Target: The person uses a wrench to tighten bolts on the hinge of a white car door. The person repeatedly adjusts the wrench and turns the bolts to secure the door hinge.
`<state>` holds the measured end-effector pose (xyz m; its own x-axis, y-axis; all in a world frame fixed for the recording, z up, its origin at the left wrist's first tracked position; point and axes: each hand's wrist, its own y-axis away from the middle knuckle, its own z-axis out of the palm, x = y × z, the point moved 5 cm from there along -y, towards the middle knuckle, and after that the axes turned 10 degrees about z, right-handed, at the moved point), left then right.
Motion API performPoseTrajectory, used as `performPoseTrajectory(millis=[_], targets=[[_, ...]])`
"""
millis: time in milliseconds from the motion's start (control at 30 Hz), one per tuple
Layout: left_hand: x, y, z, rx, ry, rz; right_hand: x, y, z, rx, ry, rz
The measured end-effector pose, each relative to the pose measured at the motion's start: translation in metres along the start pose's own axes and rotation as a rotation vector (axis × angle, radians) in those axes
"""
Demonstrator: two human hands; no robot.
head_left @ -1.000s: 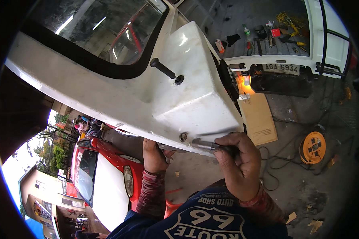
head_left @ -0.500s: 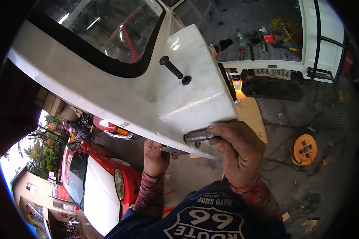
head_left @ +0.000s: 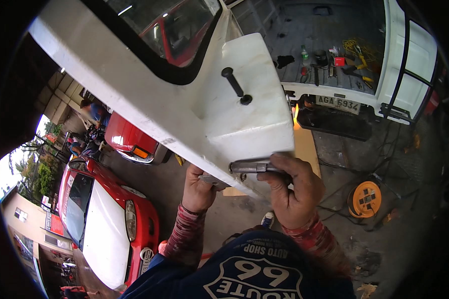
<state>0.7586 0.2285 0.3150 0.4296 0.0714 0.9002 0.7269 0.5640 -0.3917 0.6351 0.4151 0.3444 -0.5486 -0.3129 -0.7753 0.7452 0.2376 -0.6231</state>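
Note:
A white vehicle body panel (head_left: 159, 114) fills the upper middle, with a window in a black rubber seal and a black post (head_left: 233, 82) standing on its raised section. My right hand (head_left: 294, 192) is closed on a steel cylindrical tool (head_left: 247, 166), whose far end sits at a fastener hole near the panel's lower edge. Under that edge, my left hand (head_left: 197, 192) is closed around a flat grey metal piece (head_left: 209, 182), partly hidden by the panel.
A van's open rear (head_left: 324, 47) holds scattered tools. An orange cable reel (head_left: 365, 198) with cables and a cardboard sheet (head_left: 304, 144) lie right. A red car with white bonnet (head_left: 107, 229), another red vehicle (head_left: 124, 137) and people (head_left: 92, 112) are left, beside the open street.
My right hand has brought the steel tool leftward and up onto the fastener hole. The view has shifted, so the panel sits differently in frame and more people and vehicles show at the left.

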Motion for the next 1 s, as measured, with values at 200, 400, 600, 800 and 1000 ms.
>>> performPoseTrajectory(millis=[200, 400, 600, 800, 1000], targets=[[0.014, -0.003, 0.003, 0.056, 0.098, 0.084, 0.007, 0.012, 0.002, 0.181, 0.034, 0.085], [0.024, -0.011, 0.012, -0.013, 0.169, 0.112, -0.003, 0.013, 0.001, 0.154, 0.058, 0.112], [0.027, -0.020, 0.015, -0.145, 0.240, 0.083, -0.027, 0.006, -0.006, 0.059, 0.118, 0.399], [0.030, -0.033, 0.011, -0.347, 0.103, 0.170, -0.032, -0.001, -0.006, 0.021, 0.025, 0.627], [0.025, -0.036, 0.017, -0.379, 0.047, 0.338, -0.058, -0.003, 0.005, -0.142, 0.727, 0.716]])
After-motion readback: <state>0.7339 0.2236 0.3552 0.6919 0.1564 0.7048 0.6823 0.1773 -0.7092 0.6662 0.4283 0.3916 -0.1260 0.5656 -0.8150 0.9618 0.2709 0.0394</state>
